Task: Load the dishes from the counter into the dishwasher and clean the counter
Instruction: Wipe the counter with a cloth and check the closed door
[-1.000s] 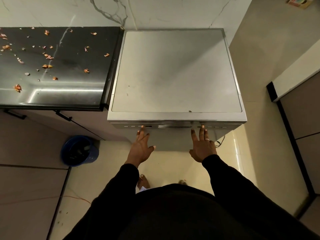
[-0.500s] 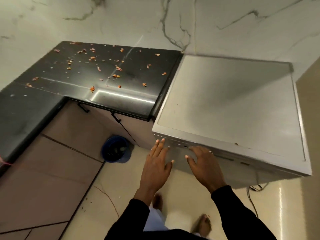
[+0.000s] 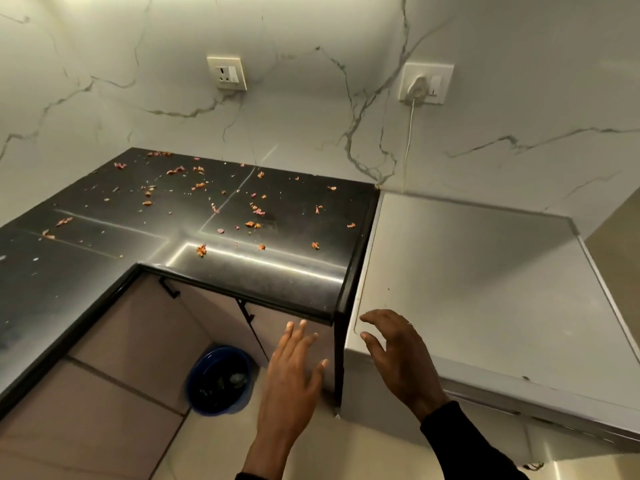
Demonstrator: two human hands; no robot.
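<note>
Black glossy stone counter point(image 3: 242, 271): orange-pink food scraps point(image 3: 201, 250) scattered from back edge to front edge. Probably light, loose; sweep, don't pinch. Grey steel dishwasher point(image 3: 467, 289) abuts right edge. Left hand point(image 3: 291, 386), right hand point(image 3: 398, 358): fingers spread, empty.

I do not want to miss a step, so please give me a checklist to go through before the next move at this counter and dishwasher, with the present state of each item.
1. Hands free: left hand and right hand hold nothing, fingers relaxed. ok.
2. Dishes off the counter: none on the visible part. ok.
3. Counter clean: orange scraps lie scattered on it. not ok.
4. Door of the dishwasher shut: the front looks flush under the top. ok.
5. Cloth for wiping: none in view. cannot tell.
6. Place for scraps: blue bin stands open on the floor below the counter edge. ok.
</note>
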